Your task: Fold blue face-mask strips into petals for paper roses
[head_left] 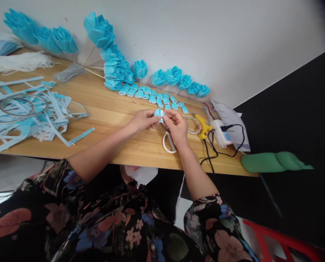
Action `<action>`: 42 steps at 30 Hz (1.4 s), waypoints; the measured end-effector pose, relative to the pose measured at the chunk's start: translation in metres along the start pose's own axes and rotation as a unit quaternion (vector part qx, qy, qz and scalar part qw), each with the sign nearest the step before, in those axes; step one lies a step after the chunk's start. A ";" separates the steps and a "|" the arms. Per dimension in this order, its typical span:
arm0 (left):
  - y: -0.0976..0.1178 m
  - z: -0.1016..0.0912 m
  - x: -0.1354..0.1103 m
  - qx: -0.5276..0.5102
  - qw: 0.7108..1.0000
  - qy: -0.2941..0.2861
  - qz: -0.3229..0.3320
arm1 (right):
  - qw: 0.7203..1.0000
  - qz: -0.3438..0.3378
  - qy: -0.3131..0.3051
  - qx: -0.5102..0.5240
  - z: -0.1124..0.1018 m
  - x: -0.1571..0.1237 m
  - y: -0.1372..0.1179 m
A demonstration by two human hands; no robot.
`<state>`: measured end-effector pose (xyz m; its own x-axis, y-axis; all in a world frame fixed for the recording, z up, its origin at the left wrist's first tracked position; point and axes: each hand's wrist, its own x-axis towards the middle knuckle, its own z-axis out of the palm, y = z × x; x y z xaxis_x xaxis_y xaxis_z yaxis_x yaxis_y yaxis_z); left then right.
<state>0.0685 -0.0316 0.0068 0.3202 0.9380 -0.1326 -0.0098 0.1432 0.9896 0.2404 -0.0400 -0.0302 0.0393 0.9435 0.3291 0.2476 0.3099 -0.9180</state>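
Observation:
Between my two hands, just above the wooden table (124,145), is a small blue petal piece (158,113) with a white patch on it. The fingertips of my left hand (144,120) pinch its left side. My right hand (176,125) grips the right side with thumb and bent fingers. Beyond my hands, several cut blue petals (153,97) lie in rows. Scissors with a white handle (168,143) rest below my right hand, their blades hidden by it. A roll of tape (193,124) is close by on the right.
Blue paper flowers (114,71) stand or lean along the wall. Blue and white scraps (26,112) cover the table's left side, with metal rings on top. At right are a yellow glue gun (203,125), a power strip (221,134), black cables and a green bottle (268,162).

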 end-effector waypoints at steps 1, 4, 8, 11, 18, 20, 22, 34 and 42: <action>0.000 0.000 0.000 -0.001 1.000 0.002 -0.001 | 1.000 0.001 -0.001 -0.002 0.000 0.000 0.000; 0.000 0.000 0.000 -0.007 1.000 0.005 -0.004 | 1.000 0.001 -0.003 -0.004 0.000 0.000 -0.001; -0.002 -0.001 0.001 -0.014 1.000 0.004 0.002 | 1.000 -0.009 -0.013 -0.009 -0.001 -0.001 -0.001; -0.003 -0.002 0.002 -0.014 1.000 0.002 0.007 | 1.000 -0.011 -0.016 -0.018 -0.001 -0.001 0.000; 0.001 0.000 -0.001 -0.010 1.000 0.002 -0.008 | 1.000 0.004 -0.011 -0.014 0.000 0.000 0.000; 0.002 0.000 -0.001 -0.012 1.000 0.005 -0.013 | 1.000 0.005 -0.010 -0.012 0.000 0.000 0.000; 0.001 0.000 -0.001 -0.020 1.000 0.009 -0.018 | 1.000 0.004 -0.014 -0.014 0.001 -0.001 -0.001; -0.006 -0.006 0.004 -0.083 0.996 0.030 -0.026 | 0.999 0.005 -0.039 -0.010 0.000 -0.002 -0.003; -0.004 -0.004 0.002 -0.056 0.998 0.008 -0.029 | 0.999 0.002 -0.045 -0.022 0.002 -0.002 -0.007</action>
<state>0.0654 -0.0287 0.0018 0.3080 0.9318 -0.1919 -0.0976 0.2316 0.9679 0.2370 -0.0435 -0.0249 -0.0456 0.9520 0.3028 0.2895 0.3027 -0.9080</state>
